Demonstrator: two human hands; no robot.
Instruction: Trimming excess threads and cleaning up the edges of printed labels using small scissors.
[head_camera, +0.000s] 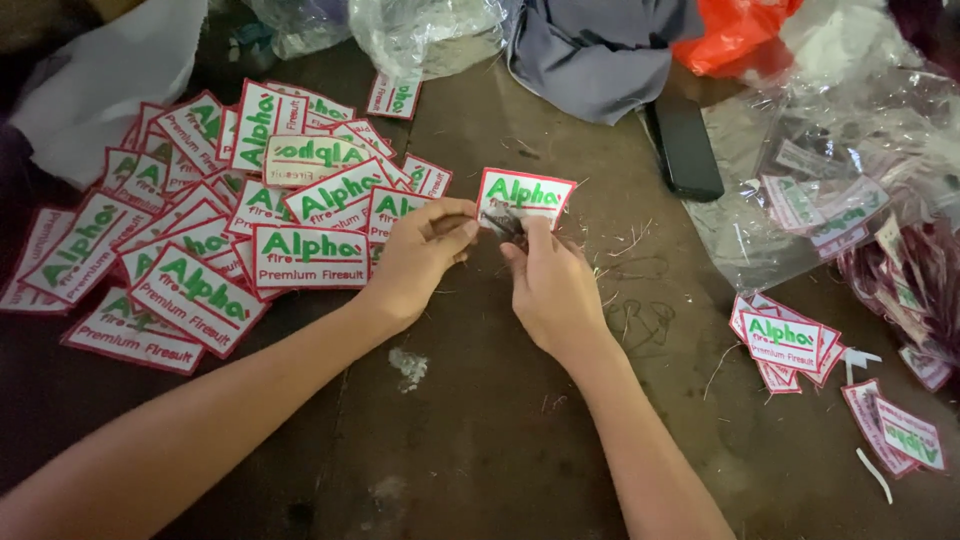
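My left hand (418, 258) and my right hand (548, 288) meet at the middle of the dark brown table (480, 430). Together they pinch the lower edge of one white embroidered patch (526, 195) with a red border and green lettering, held face up just above the table. Something small and dark sits between my fingertips at the patch's edge; I cannot tell what it is. A spread pile of the same patches (230, 210) lies to the left of my left hand.
A small stack of patches (785, 345) lies at the right, with two more patches (905, 430) nearer the corner. A black phone (685, 148) lies at the back, beside clear plastic bags (850, 170) with more patches. Grey cloth (590, 50) and an orange bag (730, 35) sit at the far edge.
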